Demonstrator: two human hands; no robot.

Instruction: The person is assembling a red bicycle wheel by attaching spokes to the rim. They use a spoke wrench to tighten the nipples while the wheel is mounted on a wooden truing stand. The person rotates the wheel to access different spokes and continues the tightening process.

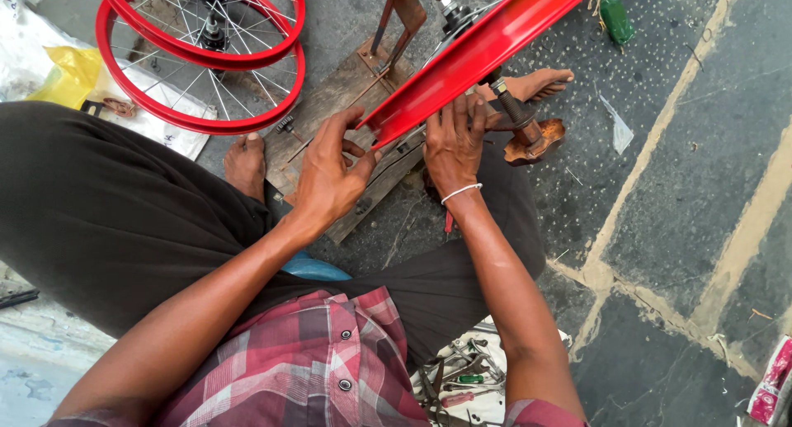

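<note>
We steady red wheel rim (487,43) mounted in truing stand (396,23) over wooden board (330,97). Left hand (330,175) pinches rim edge; right hand (454,142) curled, gripping rim. Rim likely stiff, light, paint slick; hold by edges, avoid spokes.

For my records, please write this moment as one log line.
left hand: pinching red rim edge | right hand: on rim | stand: holds wheel | spare wheels: floor
</note>
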